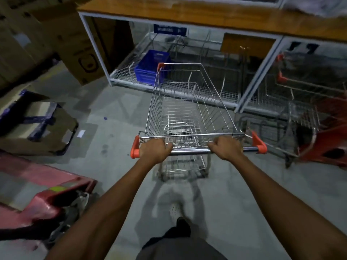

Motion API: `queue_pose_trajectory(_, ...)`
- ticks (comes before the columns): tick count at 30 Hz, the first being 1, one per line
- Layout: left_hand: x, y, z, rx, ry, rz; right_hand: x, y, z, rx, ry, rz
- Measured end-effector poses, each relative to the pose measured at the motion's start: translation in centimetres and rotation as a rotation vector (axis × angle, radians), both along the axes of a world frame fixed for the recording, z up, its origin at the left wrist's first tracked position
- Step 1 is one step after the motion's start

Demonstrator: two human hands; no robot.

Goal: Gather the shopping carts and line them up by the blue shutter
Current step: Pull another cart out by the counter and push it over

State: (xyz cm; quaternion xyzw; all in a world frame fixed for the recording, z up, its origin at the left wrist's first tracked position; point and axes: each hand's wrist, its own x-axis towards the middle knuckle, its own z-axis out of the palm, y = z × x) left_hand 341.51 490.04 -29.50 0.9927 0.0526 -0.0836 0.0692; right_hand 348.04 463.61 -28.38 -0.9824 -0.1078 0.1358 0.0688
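A shopping cart [187, 109] stands on the grey floor [112, 166] in the middle of the view, straight ahead of the person, its basket bare and its front end close to the low wire shelf [124, 72] under a wooden-topped desk [187, 14]. The left grip [156, 150] is curled round the cart's metal handle bar [189, 152] just inside the orange end cap [135, 147], and the right grip [226, 149] is wrapped round the same bar further along, short of the other orange cap [260, 142]. A blue crate [152, 67] sits on the wire shelf, just left of the cart's front corner. A second cart [293, 113] stands to the right, near the desk frame, with red plastic pieces [328, 143] beside it. Cardboard boxes [80, 53] are stacked at the upper left, a flattened box with blue tape [37, 124] lies on the floor below them, and a red pallet jack [47, 199] sits at the lower left.
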Motion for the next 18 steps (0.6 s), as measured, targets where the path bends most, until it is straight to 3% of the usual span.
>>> queue_pose_trajectory(18, -20.3, -5.5, 0.7, -0.053, 0.008, -0.353, -29.4, -5.8, -0.3, 0.003, -0.045, -0.394)
